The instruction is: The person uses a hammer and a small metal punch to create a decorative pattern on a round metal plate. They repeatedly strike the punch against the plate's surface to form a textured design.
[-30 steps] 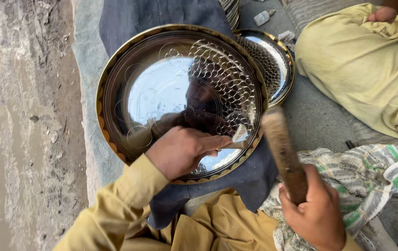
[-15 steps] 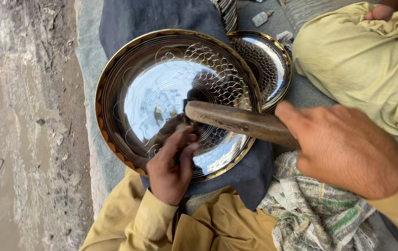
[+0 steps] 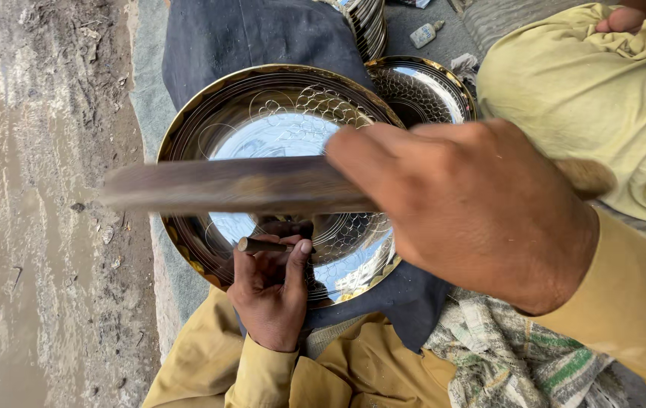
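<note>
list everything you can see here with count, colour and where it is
large tray: 1, shiny metal with gold rim and engraved scale pattern, centre, on dark cloth
small tray: 1, same finish, behind the large tray's right edge
stacked trays: several, silver, top centre
dark cloth: 1, navy, under the large tray
small bottle: 1, pale, top centre on grey mat
striped rag: 1, white and green, bottom right
ground: grey, wet, left
other person's clothing: yellow, top right
punch: 1, dark metal, in left hand
wooden mallet: 1, brown, raised across the tray
left hand: holds punch on tray
right hand: grips mallet
</note>
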